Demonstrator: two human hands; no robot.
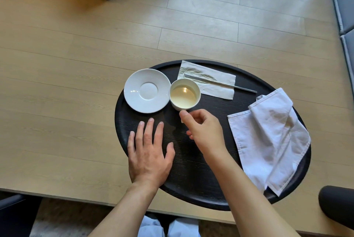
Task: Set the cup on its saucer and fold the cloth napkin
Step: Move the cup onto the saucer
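Note:
A white cup [184,93] with pale liquid stands on the round black table [191,169], just right of the empty white saucer [147,90]. My right hand [203,131] is at the cup's near side, thumb and fingers curled around its handle, which is mostly hidden. My left hand [150,152] lies flat on the table below the saucer, fingers spread, holding nothing. The pale cloth napkin [268,137] lies crumpled and loosely folded at the table's right side, untouched.
A paper napkin [214,85] with a thin metal utensil [237,85] across it lies behind the cup. Wooden floor surrounds the table. Grey furniture stands at top left and far right; a dark rounded object [337,206] sits at lower right.

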